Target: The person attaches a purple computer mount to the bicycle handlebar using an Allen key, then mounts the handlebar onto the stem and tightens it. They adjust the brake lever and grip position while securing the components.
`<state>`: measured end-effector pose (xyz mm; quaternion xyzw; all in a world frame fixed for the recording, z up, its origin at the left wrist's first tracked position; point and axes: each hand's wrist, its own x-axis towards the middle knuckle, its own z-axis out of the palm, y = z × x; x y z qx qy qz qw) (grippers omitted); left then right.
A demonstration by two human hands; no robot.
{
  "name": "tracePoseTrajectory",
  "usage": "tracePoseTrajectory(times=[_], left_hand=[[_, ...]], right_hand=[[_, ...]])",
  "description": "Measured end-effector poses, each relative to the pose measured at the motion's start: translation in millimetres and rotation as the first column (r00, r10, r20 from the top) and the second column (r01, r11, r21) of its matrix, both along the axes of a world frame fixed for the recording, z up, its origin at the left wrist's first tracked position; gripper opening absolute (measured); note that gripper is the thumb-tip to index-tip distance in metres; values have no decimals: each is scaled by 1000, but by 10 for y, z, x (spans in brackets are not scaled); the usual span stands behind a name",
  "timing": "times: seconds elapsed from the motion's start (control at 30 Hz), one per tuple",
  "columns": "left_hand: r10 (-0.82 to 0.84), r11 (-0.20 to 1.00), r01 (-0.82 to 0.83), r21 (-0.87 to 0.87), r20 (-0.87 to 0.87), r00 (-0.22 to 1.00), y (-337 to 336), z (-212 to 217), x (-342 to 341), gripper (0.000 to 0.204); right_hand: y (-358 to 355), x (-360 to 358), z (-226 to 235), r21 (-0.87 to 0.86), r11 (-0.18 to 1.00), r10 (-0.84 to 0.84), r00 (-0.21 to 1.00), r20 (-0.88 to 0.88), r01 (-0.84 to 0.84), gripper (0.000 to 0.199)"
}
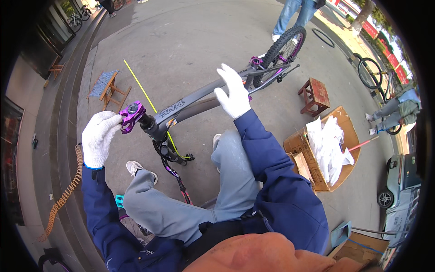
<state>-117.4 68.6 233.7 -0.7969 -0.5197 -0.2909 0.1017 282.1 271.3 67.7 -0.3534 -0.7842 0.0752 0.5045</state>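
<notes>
A grey bicycle frame (195, 99) stretches away from me, with its knobby rear wheel (274, 54) on. On top of its black steerer sits a purple handlebar stem (132, 117), with no handlebar in it. My left hand (98, 139), in a white knit glove, has its fingers closed on the stem's front end. My right hand (234, 92), gloved the same way, is raised at the middle of the frame with thumb and fingers apart, holding nothing. Whether it touches the tube I cannot tell. Below the stem a black fork (168, 154) hangs between my legs.
A folding stool (108, 88) stands at left and a red wooden stool (314, 96) at right. Nearer is a cardboard box (297, 143) of white wrapping. An orange coiled hose (63, 199) runs beside the steps. A person in jeans (290, 16) stands behind the rear wheel.
</notes>
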Motion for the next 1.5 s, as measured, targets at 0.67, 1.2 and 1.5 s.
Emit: tracePoseTrajectory(times=[0.67,1.2,1.5], left_hand=[[81,994,-78,-76,34,996,-57,26,54,36],[88,996,-86,-17,141,986,-60,-87,111,31],[120,985,-150,89,280,952,-76,-370,192,29]], right_hand=[[1374,379,-1797,-626,624,-654,751,-91,468,79],[226,-314,-197,126,918,267,820,506,-377,76],[1125,442,-924,26,972,-229,903,364,235,78]])
